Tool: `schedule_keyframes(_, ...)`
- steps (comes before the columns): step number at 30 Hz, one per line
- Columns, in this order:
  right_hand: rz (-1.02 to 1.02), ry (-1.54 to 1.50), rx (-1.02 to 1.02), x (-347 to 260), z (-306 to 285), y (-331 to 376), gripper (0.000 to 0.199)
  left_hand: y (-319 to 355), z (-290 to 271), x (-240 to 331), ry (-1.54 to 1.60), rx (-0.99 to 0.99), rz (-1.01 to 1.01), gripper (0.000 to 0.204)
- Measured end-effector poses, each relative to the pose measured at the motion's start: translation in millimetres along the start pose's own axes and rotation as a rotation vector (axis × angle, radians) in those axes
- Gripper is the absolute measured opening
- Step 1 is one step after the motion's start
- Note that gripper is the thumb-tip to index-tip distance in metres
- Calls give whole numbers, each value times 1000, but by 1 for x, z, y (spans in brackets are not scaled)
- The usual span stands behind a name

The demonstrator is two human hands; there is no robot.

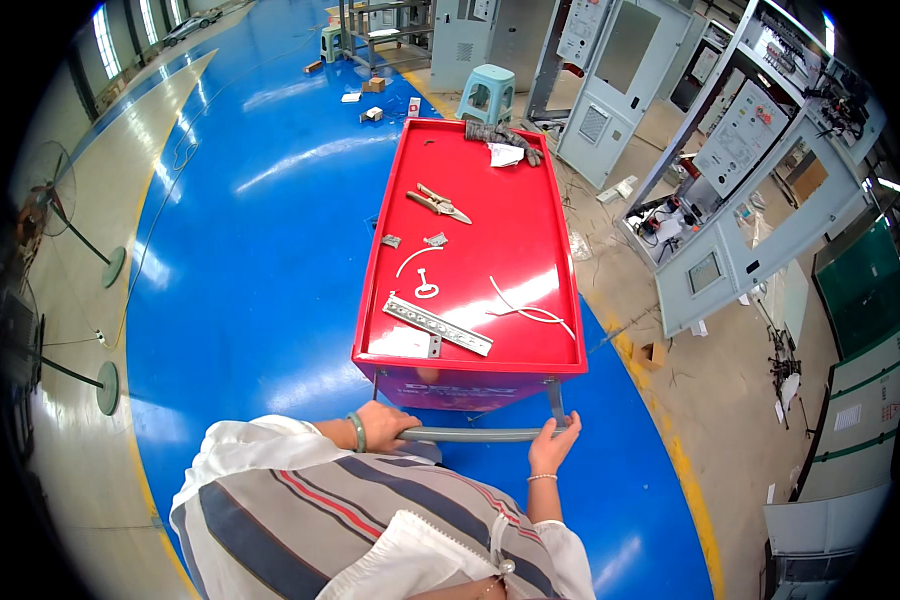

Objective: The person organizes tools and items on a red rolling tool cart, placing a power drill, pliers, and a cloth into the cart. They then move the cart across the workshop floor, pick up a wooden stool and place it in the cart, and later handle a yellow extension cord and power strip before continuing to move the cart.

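Both my hands are on the grey tubular handle (pixel 470 434) of a red cart (pixel 470 368). My left hand (pixel 378 426) is closed around its left end. At the right end, my right hand (pixel 553 446) cups the bar between thumb and fingers. On the red top lie a pair of snips (pixel 438 204), a slotted metal rail (pixel 438 323), a white key-shaped piece (pixel 425 285) and thin white strips (pixel 530 313). Toward the far edge are dark grey gloves (pixel 515 136) and a white paper (pixel 506 155).
Beyond the cart stands a light blue stool (pixel 487 92). Open grey electrical cabinets (pixel 740 130) line the right side, with a cardboard box (pixel 650 355) on the floor near a yellow line. At left are standing fans (pixel 80 235). Small boxes (pixel 372 114) lie ahead on the blue floor.
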State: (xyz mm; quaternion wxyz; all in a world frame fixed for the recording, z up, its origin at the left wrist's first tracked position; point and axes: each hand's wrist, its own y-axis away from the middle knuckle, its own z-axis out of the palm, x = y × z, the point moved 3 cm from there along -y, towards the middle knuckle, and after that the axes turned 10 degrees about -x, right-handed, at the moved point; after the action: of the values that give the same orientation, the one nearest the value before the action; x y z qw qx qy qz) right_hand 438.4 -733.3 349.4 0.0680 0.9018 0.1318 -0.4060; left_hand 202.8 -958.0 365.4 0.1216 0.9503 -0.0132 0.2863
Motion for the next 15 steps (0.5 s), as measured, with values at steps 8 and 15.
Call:
schedule_keyframes(8,77,-22,-30,48,-57,-108,55,-106,30,66,246,-233,-23,41)
schedule_keyframes(15,137,150,-97,60,-82,-199,77,-241,31,111,405,-392,59,51)
